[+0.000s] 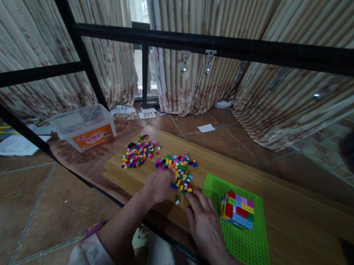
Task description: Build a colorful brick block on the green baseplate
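Two heaps of small coloured bricks lie on a wooden board [143, 176]: a left heap [138, 153] and a middle heap [179, 169]. My left hand [158, 187] rests knuckles up at the near edge of the middle heap, fingers curled into the bricks; what they hold is hidden. My right hand [205, 220] lies beside it, fingers stretched toward the loose bricks near a single brick [177, 200]. To its right a green baseplate [246, 246] carries a low multicoloured brick block [237, 210].
A clear plastic tub [84, 126] with an orange label stands on the patterned cloth at the left. Black metal frame bars [231, 46] cross above the table. Curtains hang behind, and papers lie on the tiled floor.
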Tool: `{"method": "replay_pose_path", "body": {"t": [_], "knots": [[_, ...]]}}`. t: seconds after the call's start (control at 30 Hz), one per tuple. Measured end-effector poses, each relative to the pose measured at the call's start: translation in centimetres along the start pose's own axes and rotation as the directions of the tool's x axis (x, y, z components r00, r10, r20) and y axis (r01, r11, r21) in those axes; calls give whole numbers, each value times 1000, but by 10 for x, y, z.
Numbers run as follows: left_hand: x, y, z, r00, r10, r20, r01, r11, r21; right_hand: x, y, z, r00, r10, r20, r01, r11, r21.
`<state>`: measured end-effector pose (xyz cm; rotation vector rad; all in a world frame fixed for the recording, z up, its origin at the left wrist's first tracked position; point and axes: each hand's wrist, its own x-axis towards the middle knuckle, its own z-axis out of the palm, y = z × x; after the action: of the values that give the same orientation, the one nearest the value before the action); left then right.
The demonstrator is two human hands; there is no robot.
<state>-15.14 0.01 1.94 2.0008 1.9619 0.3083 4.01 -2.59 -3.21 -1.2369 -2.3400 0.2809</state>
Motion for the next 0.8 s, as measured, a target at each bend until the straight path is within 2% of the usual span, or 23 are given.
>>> {"method": "replay_pose_path", "body": {"t": [0.1,0.27,0.4,0.53,0.8], "knots": [[7,-11,-7,998,-62,-26,61,997,-46,-2,0,1,1000,0,-31,0,1000,14],[21,-33,-21,969,-201,-143,194,979,-59,-3,2,1,996,-24,-89,27,999,36],[25,-43,-24,955,-231,-185,219,972,-85,-4,3,-3,994,-38,-101,44,998,55],[27,-42,-20,953,-239,-187,228,971,-78,-4,2,-7,993,-35,-113,45,995,86],[31,-28,-3,954,-205,-221,223,973,58,-7,0,-8,990,-46,-136,63,990,127]]}}
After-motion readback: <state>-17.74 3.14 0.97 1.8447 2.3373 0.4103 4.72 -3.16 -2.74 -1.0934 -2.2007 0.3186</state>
